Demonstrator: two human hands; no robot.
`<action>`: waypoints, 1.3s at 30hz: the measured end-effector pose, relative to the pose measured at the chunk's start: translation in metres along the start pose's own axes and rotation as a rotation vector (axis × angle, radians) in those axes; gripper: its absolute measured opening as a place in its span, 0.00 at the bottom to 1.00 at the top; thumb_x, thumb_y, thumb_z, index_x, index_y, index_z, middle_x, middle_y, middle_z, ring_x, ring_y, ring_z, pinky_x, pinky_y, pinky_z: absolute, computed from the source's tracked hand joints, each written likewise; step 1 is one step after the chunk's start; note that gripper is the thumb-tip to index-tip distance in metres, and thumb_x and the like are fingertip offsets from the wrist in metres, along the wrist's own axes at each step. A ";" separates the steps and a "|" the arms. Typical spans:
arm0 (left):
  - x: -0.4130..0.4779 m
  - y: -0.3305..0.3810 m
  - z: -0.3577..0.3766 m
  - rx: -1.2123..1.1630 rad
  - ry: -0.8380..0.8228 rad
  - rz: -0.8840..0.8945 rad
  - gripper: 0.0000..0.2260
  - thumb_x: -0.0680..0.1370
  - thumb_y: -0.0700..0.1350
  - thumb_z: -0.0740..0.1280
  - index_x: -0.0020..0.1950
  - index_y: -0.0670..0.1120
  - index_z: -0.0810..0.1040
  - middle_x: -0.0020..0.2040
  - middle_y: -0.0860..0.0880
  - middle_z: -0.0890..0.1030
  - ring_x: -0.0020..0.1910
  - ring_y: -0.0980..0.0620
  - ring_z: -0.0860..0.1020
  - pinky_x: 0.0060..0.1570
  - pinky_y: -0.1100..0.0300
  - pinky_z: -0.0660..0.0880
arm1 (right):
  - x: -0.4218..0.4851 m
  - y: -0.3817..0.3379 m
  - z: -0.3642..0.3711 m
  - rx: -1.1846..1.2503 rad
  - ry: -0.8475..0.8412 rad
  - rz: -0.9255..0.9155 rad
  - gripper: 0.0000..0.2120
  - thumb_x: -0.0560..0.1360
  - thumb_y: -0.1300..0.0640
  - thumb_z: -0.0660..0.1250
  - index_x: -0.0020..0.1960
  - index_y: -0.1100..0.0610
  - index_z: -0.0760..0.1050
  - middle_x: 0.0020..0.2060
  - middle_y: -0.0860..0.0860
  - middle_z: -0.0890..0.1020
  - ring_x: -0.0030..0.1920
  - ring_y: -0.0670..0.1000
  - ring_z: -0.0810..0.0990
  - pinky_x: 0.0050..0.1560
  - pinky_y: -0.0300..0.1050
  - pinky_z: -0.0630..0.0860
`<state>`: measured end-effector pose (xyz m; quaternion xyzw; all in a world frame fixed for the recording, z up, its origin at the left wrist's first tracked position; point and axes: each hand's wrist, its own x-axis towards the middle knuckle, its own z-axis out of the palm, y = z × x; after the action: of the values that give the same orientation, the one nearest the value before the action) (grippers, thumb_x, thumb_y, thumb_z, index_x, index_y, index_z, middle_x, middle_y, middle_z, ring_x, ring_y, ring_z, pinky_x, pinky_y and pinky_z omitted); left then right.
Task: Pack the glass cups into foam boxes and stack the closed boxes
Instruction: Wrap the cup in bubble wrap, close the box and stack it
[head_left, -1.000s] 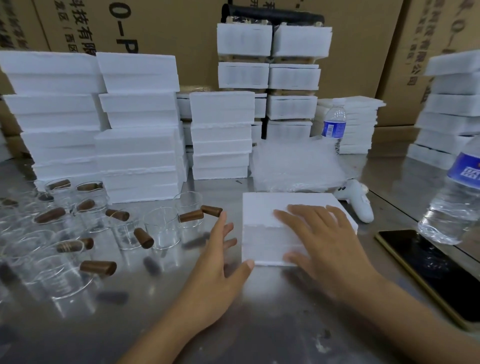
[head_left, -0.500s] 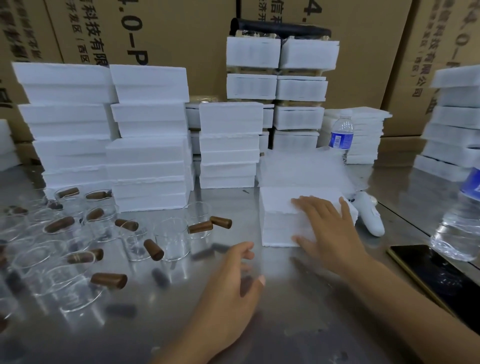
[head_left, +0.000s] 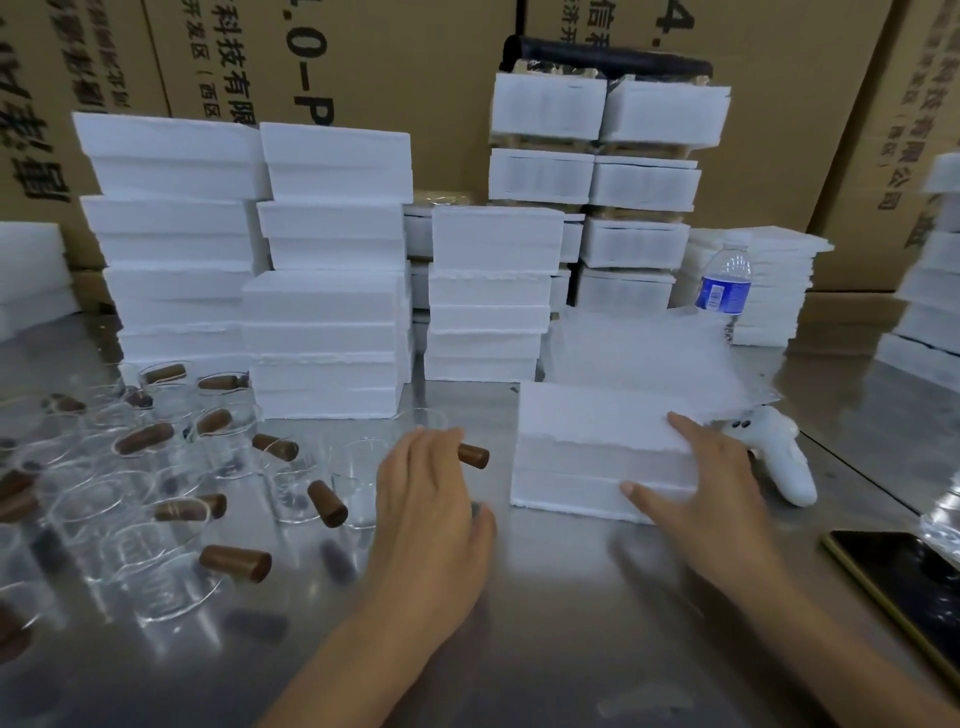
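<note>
A closed white foam box (head_left: 597, 441) lies on the steel table (head_left: 545, 623), right of centre. My right hand (head_left: 711, 493) holds its front right corner, thumb on the front face and fingers over the top edge. Several glass cups (head_left: 291, 488) with brown handles stand and lie on the left. My left hand (head_left: 426, 504) reaches over the nearest cups, fingers loosely bent above a cup whose brown handle (head_left: 474, 456) sticks out to the right. Whether the fingers touch that cup is hidden. Stacks of closed foam boxes (head_left: 327, 322) rise behind the cups.
More foam stacks (head_left: 488, 296) stand at the back and far right (head_left: 930, 312). A water bottle (head_left: 724, 283) and bubble wrap (head_left: 644, 348) sit behind the box. A white controller (head_left: 779, 452) lies to its right, a black phone (head_left: 904, 577) at the near right. Cardboard cartons line the back.
My right hand has pushed the foam box away and shifted from flat on its top to its front right corner. My left hand left the box and moved forward over the cups.
</note>
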<state>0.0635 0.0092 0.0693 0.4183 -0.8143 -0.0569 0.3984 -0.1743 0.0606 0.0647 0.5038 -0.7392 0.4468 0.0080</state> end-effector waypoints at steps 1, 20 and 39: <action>0.005 -0.003 -0.001 0.038 -0.018 -0.031 0.25 0.78 0.45 0.63 0.73 0.47 0.58 0.71 0.50 0.60 0.72 0.54 0.49 0.72 0.62 0.49 | -0.002 -0.003 0.004 -0.008 -0.004 -0.004 0.35 0.68 0.49 0.75 0.70 0.44 0.63 0.67 0.50 0.64 0.65 0.47 0.64 0.57 0.38 0.61; 0.042 -0.041 -0.005 0.488 -0.179 -0.027 0.16 0.82 0.55 0.54 0.68 0.53 0.68 0.64 0.53 0.68 0.66 0.51 0.63 0.68 0.55 0.50 | 0.029 -0.013 0.030 -0.093 -0.016 0.056 0.35 0.69 0.47 0.74 0.72 0.45 0.62 0.69 0.51 0.65 0.64 0.52 0.69 0.54 0.42 0.64; 0.036 -0.041 -0.011 0.411 -0.175 0.016 0.12 0.80 0.62 0.50 0.43 0.56 0.64 0.42 0.58 0.65 0.43 0.58 0.61 0.55 0.61 0.55 | 0.043 -0.081 0.113 -0.134 -0.045 0.122 0.31 0.78 0.53 0.63 0.74 0.46 0.49 0.71 0.55 0.58 0.68 0.56 0.65 0.56 0.51 0.73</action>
<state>0.0854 -0.0410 0.0810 0.4777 -0.8435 0.0772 0.2332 -0.0848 -0.0539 0.0698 0.4659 -0.7968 0.3848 -0.0022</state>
